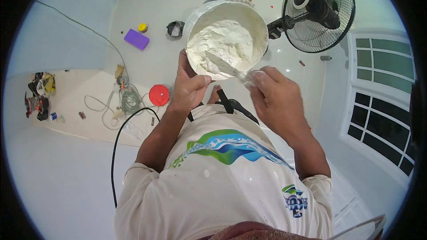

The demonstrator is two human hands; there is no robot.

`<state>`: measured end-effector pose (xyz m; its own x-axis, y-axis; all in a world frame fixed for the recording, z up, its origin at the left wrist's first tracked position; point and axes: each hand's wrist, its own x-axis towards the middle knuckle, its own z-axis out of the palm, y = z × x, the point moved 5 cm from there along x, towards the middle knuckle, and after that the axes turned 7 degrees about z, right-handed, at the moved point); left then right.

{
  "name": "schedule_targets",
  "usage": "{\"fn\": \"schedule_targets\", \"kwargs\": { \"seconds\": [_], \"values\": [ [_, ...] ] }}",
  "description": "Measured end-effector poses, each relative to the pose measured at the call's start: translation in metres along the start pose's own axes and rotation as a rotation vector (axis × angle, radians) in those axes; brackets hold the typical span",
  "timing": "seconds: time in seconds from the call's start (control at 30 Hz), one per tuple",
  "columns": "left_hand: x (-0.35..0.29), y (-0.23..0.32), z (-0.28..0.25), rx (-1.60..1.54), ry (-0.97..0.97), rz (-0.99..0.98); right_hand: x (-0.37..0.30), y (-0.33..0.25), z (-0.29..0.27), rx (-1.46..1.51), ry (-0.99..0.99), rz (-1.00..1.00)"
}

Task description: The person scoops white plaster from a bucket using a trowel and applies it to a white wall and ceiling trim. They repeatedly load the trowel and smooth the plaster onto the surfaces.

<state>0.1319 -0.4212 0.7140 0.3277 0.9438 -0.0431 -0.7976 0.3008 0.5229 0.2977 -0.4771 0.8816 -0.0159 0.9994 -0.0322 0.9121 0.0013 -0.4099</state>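
A white bucket (262, 26) is tilted toward me, with thick off-white paste (229, 38) inside. My left hand (190, 82) grips the bucket's near left side; its thumb presses on the rim and its other fingers are partly hidden behind the wall. In my right hand (278, 95) is a putty knife (227, 67), whose blade reaches over the near rim into the paste. White paste smears the knife's handle end and my right fingers.
A black fan (318, 13) stands at the far right, near the windows (382, 106). Leftward on the floor lie a coiled cable (131, 100), a red round lid (159, 95), a purple block (136, 39) and a black bag (175, 29). A black hose (116, 151) curves beside my left arm.
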Motion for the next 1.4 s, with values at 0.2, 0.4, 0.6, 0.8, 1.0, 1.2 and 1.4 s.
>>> {"fn": "schedule_targets", "kwargs": {
  "seconds": [0.2,0.4,0.6,0.8,1.0,1.2,1.4],
  "values": [
    [0.014,0.002,0.005,0.027,0.012,-0.024,0.006,0.002,-0.004,-0.173,0.103,-0.246],
    [0.014,0.005,0.007,0.031,0.006,-0.029,0.002,0.006,-0.016,-0.179,0.097,-0.227],
    [0.015,0.002,0.006,0.032,-0.017,-0.009,-0.001,-0.002,-0.008,-0.19,0.008,-0.208],
    [0.015,-0.004,0.002,0.065,-0.021,-0.016,0.007,0.013,-0.018,-0.212,0.08,-0.033],
    [0.014,-0.012,0.004,0.129,0.013,-0.048,0.008,0.028,0.002,-0.139,-0.144,0.264],
    [0.016,-0.017,0.001,0.122,0.027,-0.028,0.0,0.031,0.007,0.088,-0.083,0.225],
    [0.019,-0.014,0.002,0.008,0.033,-0.053,-0.018,0.021,0.021,-0.151,0.108,-0.079]
  ]
}}
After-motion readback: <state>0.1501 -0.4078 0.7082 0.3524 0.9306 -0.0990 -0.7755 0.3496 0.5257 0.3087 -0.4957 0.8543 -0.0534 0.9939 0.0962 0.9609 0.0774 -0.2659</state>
